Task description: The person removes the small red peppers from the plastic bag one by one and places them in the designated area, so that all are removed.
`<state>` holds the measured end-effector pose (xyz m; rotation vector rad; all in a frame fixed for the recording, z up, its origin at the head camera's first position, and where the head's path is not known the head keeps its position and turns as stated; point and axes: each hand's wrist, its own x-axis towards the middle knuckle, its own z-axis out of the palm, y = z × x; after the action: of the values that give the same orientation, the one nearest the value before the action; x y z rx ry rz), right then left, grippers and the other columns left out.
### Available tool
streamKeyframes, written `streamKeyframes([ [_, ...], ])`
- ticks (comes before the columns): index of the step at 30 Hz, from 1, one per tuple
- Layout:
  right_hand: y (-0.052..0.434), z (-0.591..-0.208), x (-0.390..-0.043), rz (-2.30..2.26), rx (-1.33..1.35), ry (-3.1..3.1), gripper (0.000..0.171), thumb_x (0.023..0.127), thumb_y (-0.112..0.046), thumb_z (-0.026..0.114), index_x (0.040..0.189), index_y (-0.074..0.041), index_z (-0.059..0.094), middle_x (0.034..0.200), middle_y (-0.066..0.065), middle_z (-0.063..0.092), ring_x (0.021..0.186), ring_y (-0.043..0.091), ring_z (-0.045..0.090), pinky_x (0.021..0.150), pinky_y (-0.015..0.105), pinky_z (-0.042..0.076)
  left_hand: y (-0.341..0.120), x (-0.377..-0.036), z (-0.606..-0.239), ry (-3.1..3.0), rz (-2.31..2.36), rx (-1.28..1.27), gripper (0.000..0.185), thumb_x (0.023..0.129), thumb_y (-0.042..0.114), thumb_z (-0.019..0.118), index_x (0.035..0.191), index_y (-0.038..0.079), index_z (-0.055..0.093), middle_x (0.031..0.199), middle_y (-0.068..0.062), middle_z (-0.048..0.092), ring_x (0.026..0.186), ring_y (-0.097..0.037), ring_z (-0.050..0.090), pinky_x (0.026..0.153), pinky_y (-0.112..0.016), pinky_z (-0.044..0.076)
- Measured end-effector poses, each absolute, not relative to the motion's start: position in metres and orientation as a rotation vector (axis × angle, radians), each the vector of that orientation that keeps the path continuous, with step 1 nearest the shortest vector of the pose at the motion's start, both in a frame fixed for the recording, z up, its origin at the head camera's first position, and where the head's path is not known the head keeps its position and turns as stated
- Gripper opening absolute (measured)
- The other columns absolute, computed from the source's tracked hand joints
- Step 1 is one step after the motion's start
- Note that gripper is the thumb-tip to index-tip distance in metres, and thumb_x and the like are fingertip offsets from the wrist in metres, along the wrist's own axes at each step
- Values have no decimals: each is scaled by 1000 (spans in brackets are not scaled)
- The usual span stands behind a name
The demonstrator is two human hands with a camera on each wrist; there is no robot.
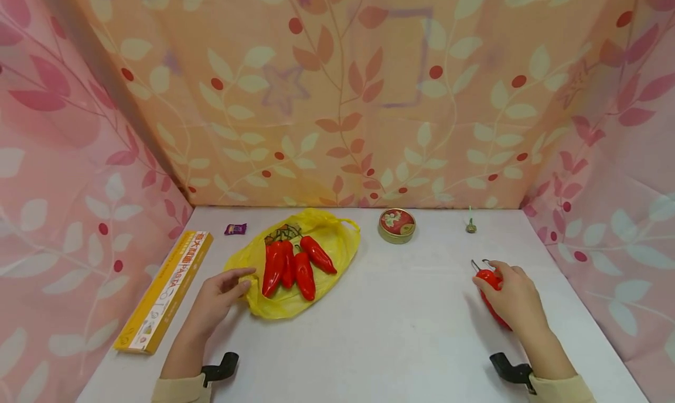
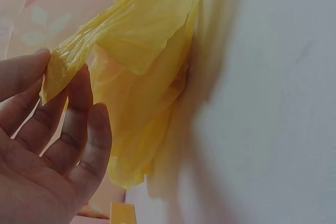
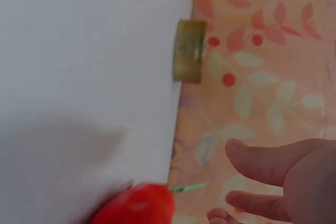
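Note:
On the left, my left hand [image 1: 213, 300] pinches the near-left edge of a yellow plastic bag [image 1: 337, 239] between thumb and fingers. That lifted edge of the bag [image 2: 79, 56] shows in the left wrist view. Several glossy red peppers [image 1: 304, 274] lie on the spread bag. Over at the right, my right hand [image 1: 514, 294] is above red peppers [image 1: 490, 279] whose two dark stems point away from me; the hand hides part of them. In the right wrist view its thumb and fingers are spread, apart from the red pepper [image 3: 139, 205] below.
A yellow and white pasta box [image 1: 163, 297] lies left of my left hand. Behind are a small purple packet [image 1: 235, 229], a round red-lidded tin [image 1: 397, 224] and a little metallic object with a green string [image 1: 471, 228]. Patterned cloth [image 1: 337, 127] encloses the white table.

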<state>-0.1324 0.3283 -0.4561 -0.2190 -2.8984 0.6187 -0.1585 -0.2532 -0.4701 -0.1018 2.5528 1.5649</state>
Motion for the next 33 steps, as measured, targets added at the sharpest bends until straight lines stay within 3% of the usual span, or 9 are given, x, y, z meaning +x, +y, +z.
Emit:
streamKeyframes([
  [3,316,-446,-137,667,-134,-2884,62,91,-38,74,135,2,56,118,32,61,104,48,57,85,66,50,-254,-159,-470,2552,1571,-101,37,101,32,63,136,21,64,145,-10,52,127,-29,43,93,-17,48],
  [10,282,-424,-150,815,12,-2845,60,91,-46,72,133,-5,61,110,18,70,91,28,66,68,36,53,-249,-161,-468,2534,1614,-96,37,101,29,63,136,19,64,141,-10,54,122,-27,42,88,-13,48],
  [16,253,-416,-163,978,78,-2804,57,92,-47,71,135,-10,60,113,15,71,99,29,67,73,39,59,-246,-161,-468,2541,1635,-61,36,101,26,64,135,18,65,141,-10,56,122,-26,43,88,-13,48],
  [23,220,-416,-181,1070,191,-2786,50,92,-35,75,133,-10,62,109,9,71,97,24,67,77,38,57,-245,-159,-467,2537,1624,-100,37,100,28,64,135,17,65,141,-11,56,121,-26,43,87,-14,48],
  [33,181,-422,-199,1166,291,-2752,47,89,-32,79,127,-8,65,105,8,72,93,22,69,79,40,55,-250,-160,-467,2546,1632,-86,39,99,32,65,135,17,65,136,-11,57,117,-26,43,85,-19,50],
])
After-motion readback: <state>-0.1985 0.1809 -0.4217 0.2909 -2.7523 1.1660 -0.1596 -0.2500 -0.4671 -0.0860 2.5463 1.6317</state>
